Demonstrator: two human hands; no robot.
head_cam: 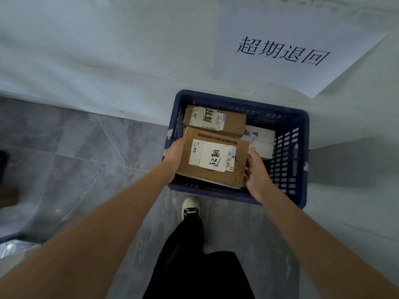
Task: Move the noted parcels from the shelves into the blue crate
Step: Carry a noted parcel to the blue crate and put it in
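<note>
A blue crate (289, 160) stands on the floor against a white wall. Over its near half I hold a brown cardboard parcel (238, 173) with a white note stuck on its shipping label. My left hand (174, 156) grips the parcel's left side and my right hand (255, 171) grips its right side. Inside the crate, farther back, lies another brown parcel (234, 120) with a handwritten note on its label. White boxes (262, 140) lie at the crate's right side, partly hidden by the parcel I hold.
A large white paper sign (291, 50) with black characters hangs on the wall above the crate. The floor is grey marbled tile (75, 147). My shoe (190, 207) and dark trouser leg are just in front of the crate. Dark objects sit at the left edge.
</note>
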